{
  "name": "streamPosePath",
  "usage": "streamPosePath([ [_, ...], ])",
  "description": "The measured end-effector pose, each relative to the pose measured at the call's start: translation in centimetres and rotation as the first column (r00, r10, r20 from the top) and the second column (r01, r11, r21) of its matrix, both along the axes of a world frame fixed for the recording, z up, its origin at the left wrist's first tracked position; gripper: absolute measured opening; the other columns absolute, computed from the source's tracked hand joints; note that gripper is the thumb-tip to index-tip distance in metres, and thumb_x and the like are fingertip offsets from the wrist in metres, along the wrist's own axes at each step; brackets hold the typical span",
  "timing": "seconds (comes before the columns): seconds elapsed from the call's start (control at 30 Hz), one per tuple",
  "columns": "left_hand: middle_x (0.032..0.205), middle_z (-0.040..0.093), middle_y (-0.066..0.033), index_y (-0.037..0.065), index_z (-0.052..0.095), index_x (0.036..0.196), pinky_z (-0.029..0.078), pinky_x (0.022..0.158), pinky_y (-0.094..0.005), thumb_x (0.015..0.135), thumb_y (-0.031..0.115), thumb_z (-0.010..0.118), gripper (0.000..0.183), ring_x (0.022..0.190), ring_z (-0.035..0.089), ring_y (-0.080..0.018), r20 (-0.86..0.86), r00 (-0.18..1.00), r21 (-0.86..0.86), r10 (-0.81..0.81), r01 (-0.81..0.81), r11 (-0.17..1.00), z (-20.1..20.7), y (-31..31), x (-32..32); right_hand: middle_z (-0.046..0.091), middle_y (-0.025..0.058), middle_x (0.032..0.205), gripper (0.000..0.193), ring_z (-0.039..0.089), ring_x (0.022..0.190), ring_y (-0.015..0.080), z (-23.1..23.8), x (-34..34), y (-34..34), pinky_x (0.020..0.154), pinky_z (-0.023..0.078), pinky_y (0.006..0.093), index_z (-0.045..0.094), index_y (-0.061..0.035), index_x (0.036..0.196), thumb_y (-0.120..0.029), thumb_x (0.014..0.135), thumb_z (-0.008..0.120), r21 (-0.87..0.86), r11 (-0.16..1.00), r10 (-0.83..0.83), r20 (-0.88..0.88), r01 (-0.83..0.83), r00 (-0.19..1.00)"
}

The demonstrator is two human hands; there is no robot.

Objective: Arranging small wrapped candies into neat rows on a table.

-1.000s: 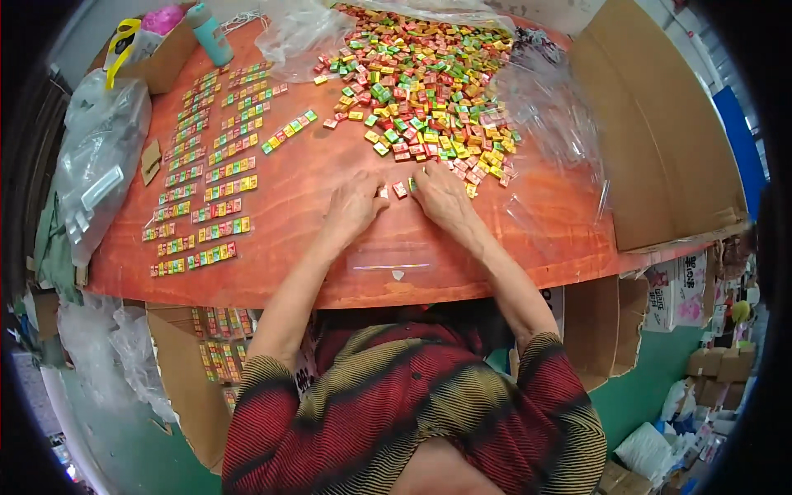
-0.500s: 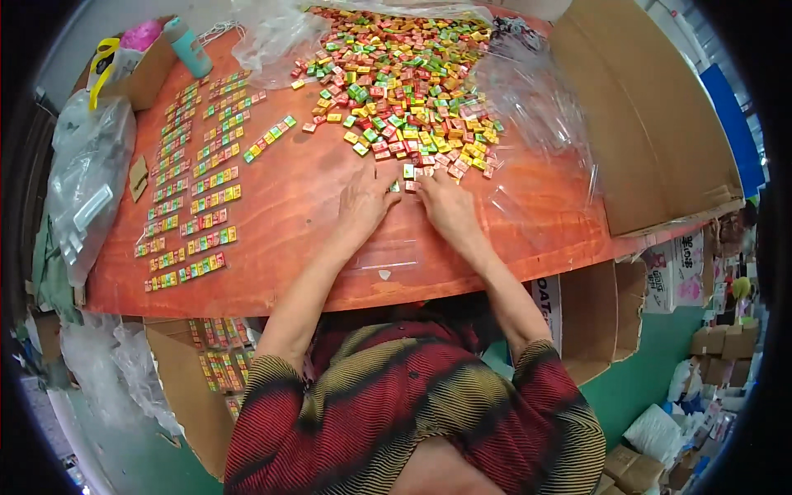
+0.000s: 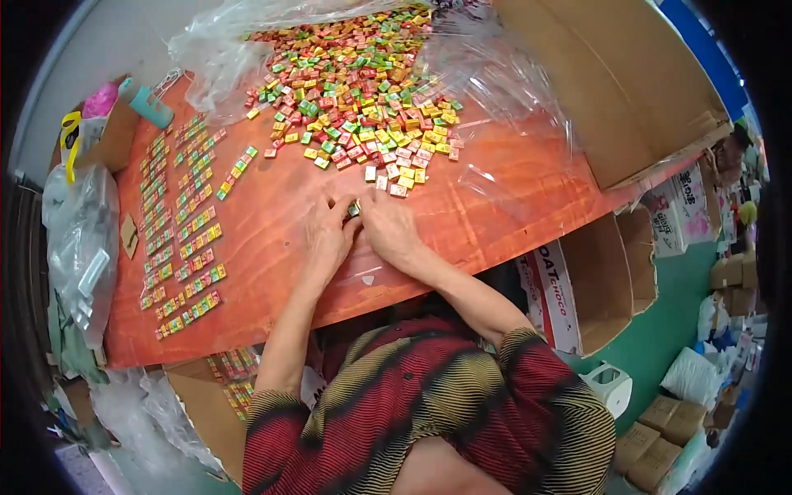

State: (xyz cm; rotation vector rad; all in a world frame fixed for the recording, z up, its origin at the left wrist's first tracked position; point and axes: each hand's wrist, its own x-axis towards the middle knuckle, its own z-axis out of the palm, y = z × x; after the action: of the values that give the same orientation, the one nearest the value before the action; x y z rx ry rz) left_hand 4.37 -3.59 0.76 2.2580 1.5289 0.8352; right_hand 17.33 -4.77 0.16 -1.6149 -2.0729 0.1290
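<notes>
My left hand (image 3: 328, 234) and my right hand (image 3: 391, 231) meet over the red table (image 3: 289, 194), just in front of a big heap of small candy-sized boxes (image 3: 355, 99) in red, yellow and green. Between their fingertips shows a small box (image 3: 354, 208), its far face dark and greenish. Both hands are closed around it; the fingers partly cover it, so anything beside it is hidden. A few loose boxes (image 3: 398, 190) lie just beyond my right hand. To the left, rows of boxes lined up side by side (image 3: 198, 219) lie on the table, with one slanting row (image 3: 237, 172) apart.
A large open carton (image 3: 627, 91) stands on the table's right. Clear plastic film (image 3: 495, 78) lies by the heap. At the left are a plastic bag (image 3: 78, 239), a small carton (image 3: 115, 140) and a teal bottle (image 3: 152, 107). A carton with rows (image 3: 198, 396) sits below the edge.
Both hands have drawn back from the heap's near edge and come together around a small box. The whole view has shifted and turned a little.
</notes>
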Motion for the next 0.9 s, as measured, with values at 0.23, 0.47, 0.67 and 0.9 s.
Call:
streamPosePath([
  [0.23,0.081,0.048,-0.0115,0.018,0.062,0.104,0.044,0.066,-0.0374,0.069,0.019,0.070,0.036,0.077,0.052,-0.0285,-0.081,0.996,0.082,0.025,-0.018,0.996,0.1,-0.1,1.2,0.053,0.0118,0.080,0.020,0.057,0.076,0.0288,1.3,5.1,0.3,0.055,0.046,0.0383,0.056,-0.0070,0.095,-0.005,0.077,0.048,-0.046,0.998,-0.029,0.093,0.033,0.995],
  [0.47,0.080,0.048,-0.0106,0.015,0.064,0.100,0.043,0.064,-0.0369,0.069,0.018,0.069,0.031,0.074,0.051,-0.0270,-0.095,0.995,0.110,-0.016,0.027,0.994,-0.4,0.3,1.1,0.056,0.0164,0.080,0.028,0.059,0.069,0.0326,0.0,3.2,-0.9,0.053,0.047,0.0396,0.047,0.0017,0.106,-0.004,0.079,0.046,-0.041,0.999,-0.001,0.020,0.002,1.000],
  [0.67,0.083,0.050,-0.0101,0.015,0.067,0.093,0.043,0.068,-0.0380,0.067,0.022,0.070,0.028,0.080,0.050,-0.0270,-0.066,0.995,0.063,-0.081,0.086,0.994,-0.9,0.5,0.4,0.057,0.0141,0.080,0.024,0.059,0.065,0.0332,1.5,5.9,0.7,0.052,0.047,0.0412,0.052,-0.0047,0.103,-0.008,0.080,0.046,-0.048,0.999,0.018,0.036,-0.016,0.999],
  [0.9,0.083,0.049,-0.0089,0.014,0.067,0.092,0.043,0.067,-0.0378,0.067,0.023,0.070,0.027,0.079,0.050,-0.0263,-0.076,0.994,0.056,-0.073,0.077,0.995,-0.9,0.7,0.4,0.057,0.0161,0.081,0.018,0.059,0.066,0.0319,0.2,6.7,0.0,0.055,0.047,0.0432,0.052,-0.0015,0.097,-0.009,0.081,0.047,-0.025,0.999,0.035,0.087,-0.033,0.996],
])
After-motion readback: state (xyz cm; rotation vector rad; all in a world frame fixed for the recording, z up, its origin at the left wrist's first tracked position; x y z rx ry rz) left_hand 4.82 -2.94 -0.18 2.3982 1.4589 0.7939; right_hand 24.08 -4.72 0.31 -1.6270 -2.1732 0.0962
